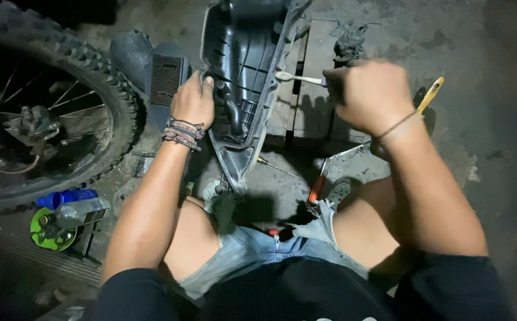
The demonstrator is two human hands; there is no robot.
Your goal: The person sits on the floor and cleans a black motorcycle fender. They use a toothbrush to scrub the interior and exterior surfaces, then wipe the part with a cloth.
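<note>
Dark grey ribbed plastic housing [240,77] stands on the wooden pallet [318,71], its top cut off by the frame; left hand [194,101] grips its edge, fingers curled over the rim. Right hand [365,95] closed around a pale-headed tool [297,78], possibly a brush, handle hidden in the fist. One knobby spoked wheel [44,113] at left, one orange-handled screwdriver [317,189] on the concrete floor [496,119].

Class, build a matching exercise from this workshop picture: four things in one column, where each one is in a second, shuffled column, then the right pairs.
1. grey plastic motorcycle cover
2. pale toothbrush
3. knobbly black tyre
4. orange-handled screwdriver

a. on the floor between the knees
b. gripped at its edge by the left hand
c. at the far left
d. held in the right hand

Pairs: 1-b, 2-d, 3-c, 4-a
</note>
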